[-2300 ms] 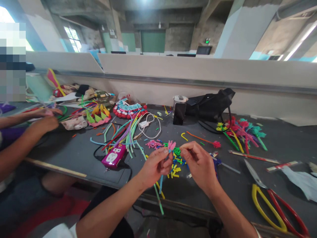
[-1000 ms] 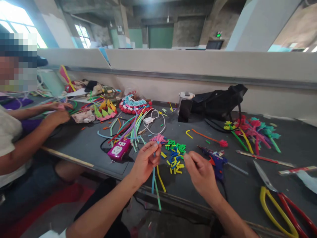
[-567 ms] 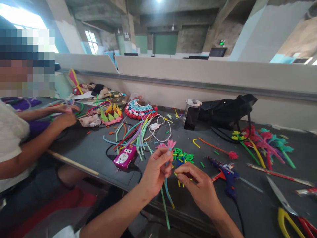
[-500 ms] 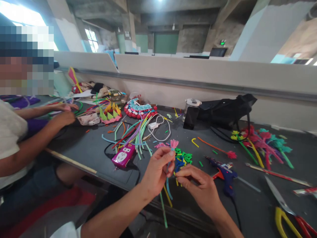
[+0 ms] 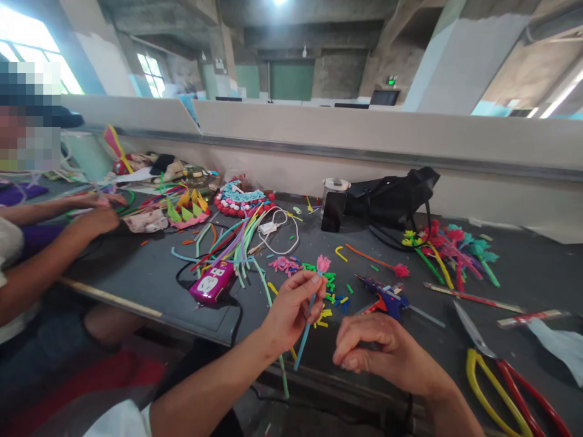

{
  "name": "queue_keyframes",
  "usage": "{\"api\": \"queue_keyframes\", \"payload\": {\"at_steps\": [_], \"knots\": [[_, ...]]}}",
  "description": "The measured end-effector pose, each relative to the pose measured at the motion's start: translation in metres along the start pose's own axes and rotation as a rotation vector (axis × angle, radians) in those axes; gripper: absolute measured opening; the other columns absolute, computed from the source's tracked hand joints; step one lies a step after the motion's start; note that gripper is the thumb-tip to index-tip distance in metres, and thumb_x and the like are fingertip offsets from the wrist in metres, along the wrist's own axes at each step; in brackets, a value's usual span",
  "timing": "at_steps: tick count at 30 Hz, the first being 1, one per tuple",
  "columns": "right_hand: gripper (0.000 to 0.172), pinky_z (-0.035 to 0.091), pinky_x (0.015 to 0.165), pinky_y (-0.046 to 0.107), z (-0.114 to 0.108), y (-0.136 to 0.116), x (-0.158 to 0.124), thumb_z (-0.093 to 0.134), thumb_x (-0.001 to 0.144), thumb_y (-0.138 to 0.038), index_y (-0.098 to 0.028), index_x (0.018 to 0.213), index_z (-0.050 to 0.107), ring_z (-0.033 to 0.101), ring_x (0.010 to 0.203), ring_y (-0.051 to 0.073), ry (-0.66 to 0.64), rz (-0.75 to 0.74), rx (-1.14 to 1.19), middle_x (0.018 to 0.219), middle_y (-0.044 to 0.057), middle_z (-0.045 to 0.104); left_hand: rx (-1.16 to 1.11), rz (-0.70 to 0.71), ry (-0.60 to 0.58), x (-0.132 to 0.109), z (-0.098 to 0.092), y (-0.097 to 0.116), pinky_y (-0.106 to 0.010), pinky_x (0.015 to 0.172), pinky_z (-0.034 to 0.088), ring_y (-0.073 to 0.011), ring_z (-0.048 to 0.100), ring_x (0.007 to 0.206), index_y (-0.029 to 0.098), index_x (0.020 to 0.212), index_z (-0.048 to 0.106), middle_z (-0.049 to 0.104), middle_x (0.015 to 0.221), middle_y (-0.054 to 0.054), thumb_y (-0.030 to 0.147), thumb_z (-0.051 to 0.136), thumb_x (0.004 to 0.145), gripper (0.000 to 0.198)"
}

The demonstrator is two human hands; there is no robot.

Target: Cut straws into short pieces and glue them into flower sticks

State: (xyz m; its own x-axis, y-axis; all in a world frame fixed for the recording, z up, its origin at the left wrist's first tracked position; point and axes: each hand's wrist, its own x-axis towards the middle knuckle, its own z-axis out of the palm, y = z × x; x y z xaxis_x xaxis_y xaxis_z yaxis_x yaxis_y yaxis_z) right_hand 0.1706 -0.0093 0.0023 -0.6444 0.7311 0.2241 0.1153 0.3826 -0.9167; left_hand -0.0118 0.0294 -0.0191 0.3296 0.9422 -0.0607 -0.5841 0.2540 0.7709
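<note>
Got the left hand (image 5: 291, 308) pinching a thin blue stem with a frayed pink flower tip (image 5: 305, 331), thumb and first fingers pressed tight on the upper part, just under the pink tuft. Held tilted, with the tuft poking up past the fingertips and the long bare end hanging down below the palm, out over the near edge of the dark grey worktable (image 5: 150, 285). No gap in that pinch at all.

Right hand (image 5: 387, 358) low and a bit to the right of the grip, apart from the stem, not touching it. Fingers curled in, thumb pressed onto the fingertips, so basically closed up. Can't tell about anything tiny tucked inside, too hidden.

Just beyond the pinch: a scatter of small green, yellow and blue cut bits (image 5: 328, 291) lying on the table. Right of that, a blue hot-glue gun (image 5: 386, 298). Left of the grip, a pink power strip (image 5: 208, 284) with a fan of long coloured stems (image 5: 232, 243) behind it. Far right of the grip, big scissors with yellow and red handles (image 5: 498, 376). Way off to the left, another person's hands (image 5: 91, 220) down among their own coloured bits.
</note>
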Motion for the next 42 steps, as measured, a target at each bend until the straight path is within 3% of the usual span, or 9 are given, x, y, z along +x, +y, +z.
{"api": "queue_keyframes", "payload": {"at_steps": [2, 6, 10, 13, 18, 26, 30, 35, 42], "knots": [[0.02, 0.038, 0.048, 0.021, 0.004, 0.008, 0.005, 0.069, 0.083, -0.034, -0.02, 0.07, 0.07, 0.051, 0.048, 0.009, 0.056, 0.072, 0.061, 0.056, -0.002, 0.059, 0.008, -0.002, 0.009, 0.001, -0.005, 0.003, -0.017, 0.036, 0.028, -0.0031, 0.044, 0.042, 0.014, 0.083, 0.063, 0.054, 0.067, 0.003, 0.035, 0.071, 0.079, 0.023], [0.045, 0.023, 0.039, 0.02, 0.006, 0.031, 0.017, 0.068, 0.08, -0.05, -0.017, 0.053, 0.054, 0.031, 0.04, 0.005, 0.399, 0.145, 0.212, 0.045, -0.006, 0.042, 0.0, 0.011, 0.055, 0.004, -0.016, 0.01, -0.017, 0.036, 0.028, -0.0032, 0.042, 0.041, 0.013, 0.083, 0.063, 0.052, 0.064, 0.004, 0.036, 0.073, 0.076, 0.026], [0.028, 0.024, 0.042, 0.02, 0.004, 0.042, 0.027, 0.069, 0.081, -0.046, -0.019, 0.088, 0.068, 0.032, 0.043, 0.006, 0.276, 0.169, 0.359, 0.052, -0.008, 0.042, -0.016, 0.012, 0.064, 0.005, -0.023, 0.014, -0.017, 0.037, 0.027, -0.0029, 0.041, 0.041, 0.014, 0.082, 0.062, 0.05, 0.062, 0.006, 0.036, 0.073, 0.076, 0.026], [0.038, 0.029, 0.045, 0.02, 0.006, 0.044, 0.034, 0.069, 0.082, -0.04, -0.025, 0.116, 0.061, 0.04, 0.05, 0.007, 0.331, 0.121, 0.516, 0.064, -0.006, 0.049, -0.029, 0.044, 0.05, 0.007, -0.026, 0.017, -0.017, 0.037, 0.026, -0.0024, 0.039, 0.04, 0.014, 0.083, 0.062, 0.045, 0.059, 0.007, 0.035, 0.072, 0.078, 0.024], [0.027, 0.028, 0.042, 0.019, 0.004, 0.054, 0.044, 0.076, 0.074, -0.04, -0.019, 0.081, 0.062, 0.038, 0.05, 0.008, 0.667, 0.115, 0.607, 0.06, -0.005, 0.049, -0.059, 0.043, 0.015, 0.01, -0.031, 0.021, -0.016, 0.038, 0.024, -0.0013, 0.033, 0.039, 0.013, 0.082, 0.061, 0.039, 0.056, 0.009, 0.033, 0.069, 0.081, 0.022], [0.05, 0.023, 0.039, 0.019, 0.008, 0.057, 0.044, 0.062, 0.085, -0.05, -0.021, 0.057, 0.032, 0.022, 0.043, 0.006, 0.685, 0.152, 0.617, 0.052, -0.01, 0.024, -0.084, 0.041, 0.05, 0.013, -0.035, 0.019, -0.016, 0.038, 0.022, -0.0006, 0.033, 0.039, 0.012, 0.081, 0.06, 0.038, 0.057, 0.009, 0.034, 0.071, 0.078, 0.024], [0.041, 0.027, 0.042, 0.021, 0.009, 0.05, 0.039, 0.06, 0.085, -0.053, -0.02, 0.064, 0.047, 0.033, 0.045, 0.007, 0.74, 0.174, 0.389, 0.054, -0.007, 0.037, -0.062, 0.002, 0.034, 0.011, -0.027, 0.012, -0.017, 0.038, 0.023, -0.0019, 0.036, 0.04, 0.014, 0.083, 0.06, 0.043, 0.058, 0.008, 0.036, 0.071, 0.078, 0.026], [0.028, 0.04, 0.054, 0.027, -0.011, 0.042, 0.019, 0.058, 0.085, -0.049, -0.021, 0.08, 0.063, 0.052, 0.056, 0.014, 0.838, 0.239, -0.397, 0.066, -0.001, 0.059, -0.004, 0.08, 0.073, 0.009, -0.018, 0.012, -0.017, 0.038, 0.025, -0.0021, 0.04, 0.04, 0.014, 0.083, 0.061, 0.049, 0.063, 0.006, 0.033, 0.072, 0.076, 0.022], [0.048, 0.033, 0.048, 0.033, -0.047, 0.05, -0.042, 0.045, 0.082, -0.07, -0.026, 0.066, 0.059, 0.065, 0.062, 0.029, 0.673, 0.932, -0.992, 0.068, 0.006, 0.07, -0.001, 0.138, 0.104, 0.01, -0.017, 0.015, -0.018, 0.038, 0.028, -0.0026, 0.044, 0.043, 0.015, 0.082, 0.061, 0.056, 0.07, 0.004, 0.03, 0.075, 0.075, 0.021]]}}
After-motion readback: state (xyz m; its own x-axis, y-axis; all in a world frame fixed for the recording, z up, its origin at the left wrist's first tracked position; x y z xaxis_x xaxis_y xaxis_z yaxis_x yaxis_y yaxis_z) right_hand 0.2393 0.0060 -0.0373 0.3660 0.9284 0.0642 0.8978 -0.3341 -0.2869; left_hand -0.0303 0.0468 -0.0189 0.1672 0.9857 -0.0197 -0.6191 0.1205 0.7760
